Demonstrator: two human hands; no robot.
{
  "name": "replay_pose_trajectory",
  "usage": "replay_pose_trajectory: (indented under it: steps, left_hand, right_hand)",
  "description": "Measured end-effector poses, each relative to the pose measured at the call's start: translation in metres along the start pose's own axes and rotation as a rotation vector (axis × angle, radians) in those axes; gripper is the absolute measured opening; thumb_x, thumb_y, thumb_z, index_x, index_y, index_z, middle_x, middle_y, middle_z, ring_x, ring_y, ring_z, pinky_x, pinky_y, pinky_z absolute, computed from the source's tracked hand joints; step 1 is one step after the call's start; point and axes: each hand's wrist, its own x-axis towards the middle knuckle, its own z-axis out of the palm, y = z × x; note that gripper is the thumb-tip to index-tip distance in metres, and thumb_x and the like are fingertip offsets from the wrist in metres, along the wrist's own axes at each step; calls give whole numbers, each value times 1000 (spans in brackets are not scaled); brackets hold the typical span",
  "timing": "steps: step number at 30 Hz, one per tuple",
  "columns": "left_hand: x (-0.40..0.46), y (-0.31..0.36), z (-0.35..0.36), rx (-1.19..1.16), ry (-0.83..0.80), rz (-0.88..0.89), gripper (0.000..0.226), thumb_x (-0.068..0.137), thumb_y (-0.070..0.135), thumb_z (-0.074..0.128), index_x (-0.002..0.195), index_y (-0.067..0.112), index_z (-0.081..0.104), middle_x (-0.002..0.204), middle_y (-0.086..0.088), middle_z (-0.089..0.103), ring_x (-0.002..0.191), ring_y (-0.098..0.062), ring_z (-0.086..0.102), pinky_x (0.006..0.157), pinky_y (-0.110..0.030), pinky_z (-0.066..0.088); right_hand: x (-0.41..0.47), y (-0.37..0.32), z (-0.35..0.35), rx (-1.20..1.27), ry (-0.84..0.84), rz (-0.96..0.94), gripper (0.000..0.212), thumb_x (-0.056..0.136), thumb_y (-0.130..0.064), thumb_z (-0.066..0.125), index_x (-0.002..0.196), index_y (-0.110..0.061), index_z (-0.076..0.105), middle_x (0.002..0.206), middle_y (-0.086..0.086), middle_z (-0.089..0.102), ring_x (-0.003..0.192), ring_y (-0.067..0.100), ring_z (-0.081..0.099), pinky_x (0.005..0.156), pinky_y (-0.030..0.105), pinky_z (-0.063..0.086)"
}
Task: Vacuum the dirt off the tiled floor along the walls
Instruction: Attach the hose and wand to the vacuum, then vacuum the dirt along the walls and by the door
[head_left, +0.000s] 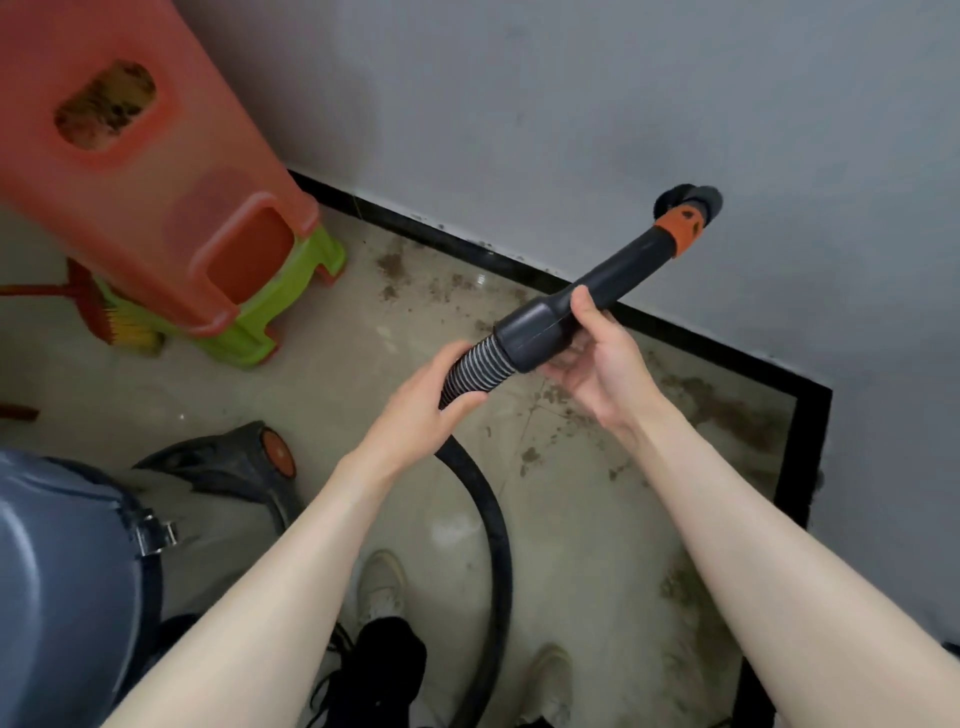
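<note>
I hold a black vacuum wand raised above the floor, pointing up and to the right. Its tip carries an orange collar and a round black brush head in front of the grey wall. My right hand grips the thick black cuff from below, thumb on top. My left hand grips the ribbed hose just behind the cuff. The smooth black hose curves down toward my feet. Brown dirt lies scattered on the beige tiled floor along the black skirting.
A red plastic stool stacked over a green one stands at the left by the wall, with a red broom beside it. The grey vacuum canister and its wheeled base sit at lower left. My shoes are below.
</note>
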Motion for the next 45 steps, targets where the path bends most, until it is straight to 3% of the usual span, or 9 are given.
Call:
replay_pose_trajectory:
  steps: [4, 10, 14, 17, 21, 24, 29, 37, 45]
  left_hand:
    - [-29, 10, 42, 81, -146, -63, 51, 94, 46, 47, 138, 28, 26, 127, -2, 58, 109, -29, 57, 86, -36, 44]
    - [-52, 8, 87, 17, -280, -117, 51, 93, 49, 46, 136, 26, 30, 108, 2, 59, 101, -28, 61, 82, -33, 44]
    - [-43, 9, 98, -43, -222, -84, 49, 96, 41, 47, 138, 21, 32, 127, -1, 56, 112, -23, 55, 83, -27, 38]
    - [-31, 15, 97, -128, -194, -87, 51, 94, 36, 53, 138, 17, 35, 123, 4, 52, 110, -14, 51, 79, -16, 32]
    - [-10, 26, 87, -187, -174, -62, 60, 86, 30, 67, 136, 15, 38, 108, 7, 51, 99, -10, 48, 75, -10, 34]
    - [2, 33, 81, -230, -132, -36, 56, 83, 22, 71, 131, 14, 43, 104, 3, 53, 84, 1, 50, 62, 2, 37]
    - [-6, 29, 94, -262, -255, -119, 50, 84, 32, 69, 124, 19, 42, 106, 6, 60, 95, -13, 59, 78, -25, 46]
    - [-47, 11, 123, -191, -512, -141, 51, 91, 48, 53, 135, 28, 37, 107, 12, 58, 98, -8, 57, 81, -23, 42]
    - [-108, -18, 124, -154, -667, -274, 48, 90, 48, 55, 128, 22, 43, 105, 2, 64, 99, -17, 62, 89, -39, 51]
  right_hand:
    - [-30, 2, -26, -49, 91, 25, 14, 99, -21, 55, 112, -16, 54, 116, 9, 66, 109, 26, 64, 86, 42, 56]
    - [-47, 26, -58, 38, 229, 52, 22, 97, -9, 56, 118, -13, 50, 115, 9, 62, 112, 28, 59, 82, 43, 53]
    - [-52, 24, -69, 100, 286, 0, 27, 97, -7, 55, 122, -14, 47, 120, 8, 59, 115, 28, 58, 81, 41, 54]
    - [-56, 12, -63, 100, 320, -58, 27, 96, -6, 55, 120, -16, 46, 122, 8, 59, 116, 28, 58, 75, 39, 56]
    - [-59, -7, -49, 191, 370, -89, 28, 96, -6, 57, 119, -17, 48, 125, 11, 57, 116, 30, 57, 83, 48, 55]
    - [-61, -20, -46, 288, 449, -111, 46, 95, -6, 58, 138, -12, 41, 135, 13, 52, 123, 34, 52, 100, 61, 44]
    - [-63, -24, -56, 111, 493, -142, 42, 95, -6, 59, 132, -15, 41, 135, 11, 52, 120, 30, 55, 99, 59, 46]
    - [-69, 10, -71, -114, 526, -85, 38, 94, -7, 62, 126, -15, 44, 118, 2, 60, 103, 19, 61, 94, 49, 50]
    - [-88, 76, -93, -68, 525, 137, 33, 96, -10, 60, 123, -16, 43, 129, 7, 56, 117, 26, 56, 93, 54, 49]
